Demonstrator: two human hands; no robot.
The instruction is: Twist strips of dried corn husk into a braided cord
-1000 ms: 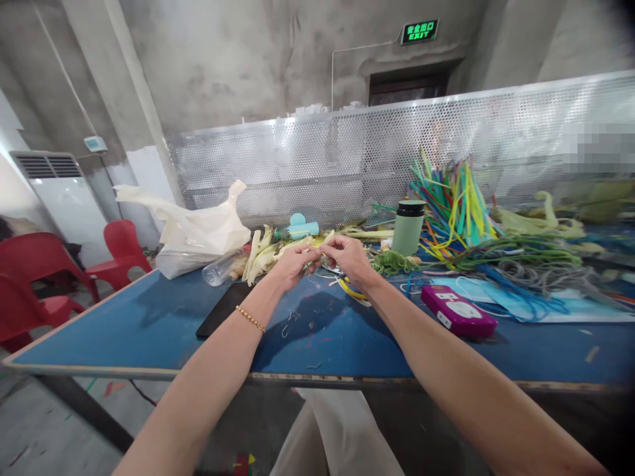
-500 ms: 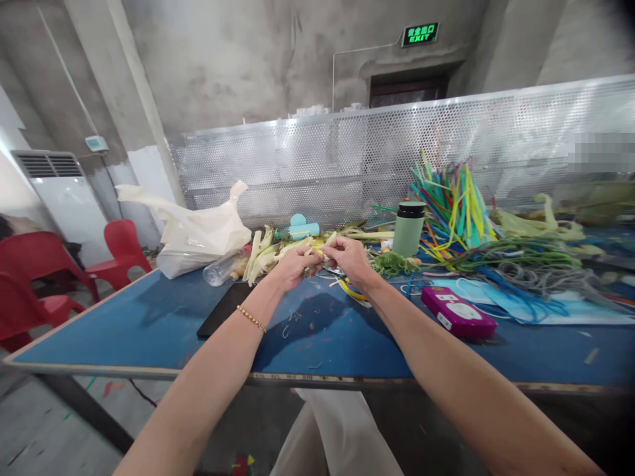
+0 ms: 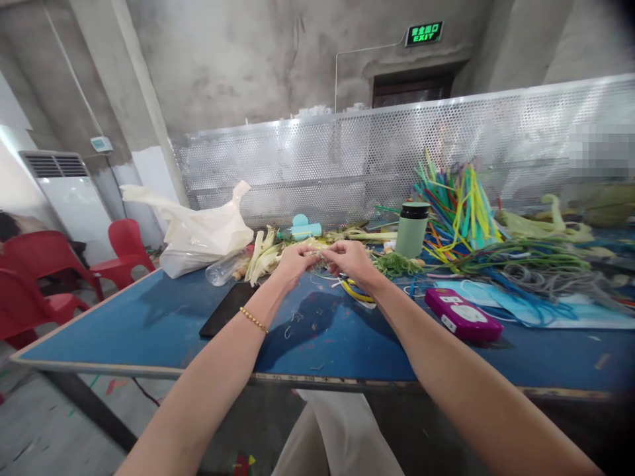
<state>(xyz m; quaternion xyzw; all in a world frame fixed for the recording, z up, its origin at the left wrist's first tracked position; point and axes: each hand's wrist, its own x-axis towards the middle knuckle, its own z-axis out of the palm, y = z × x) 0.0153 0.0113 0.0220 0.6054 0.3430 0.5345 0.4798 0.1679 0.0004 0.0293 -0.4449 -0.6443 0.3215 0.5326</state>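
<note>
Above the middle of the blue table, my left hand point(image 3: 296, 263) and my right hand point(image 3: 351, 261) meet almost fingertip to fingertip. Both are closed in a pinch on a small pale strip point(image 3: 317, 253), mostly hidden by the fingers, so its exact kind is unclear. Pale dried husks point(image 3: 262, 259), like corn husks, lie just left of and behind my left hand. Under my right wrist is a yellow loop point(image 3: 353, 291) with white strands. A tangle of green string point(image 3: 395, 264) sits right of my right hand.
A white plastic bag point(image 3: 206, 228), clear bottle point(image 3: 223, 270) and black tablet-like slab point(image 3: 228, 309) are on the left. Rightward stand a green flask point(image 3: 412, 231), a purple box point(image 3: 464, 315), colourful pipe cleaners point(image 3: 461, 205) and coiled cords point(image 3: 540, 274). A perforated metal screen point(image 3: 297, 158) runs behind.
The pale piece that stuck up at my right fingertips no longer shows there. My hands stay together in nearly the same place. The whole view has shifted slightly.
</note>
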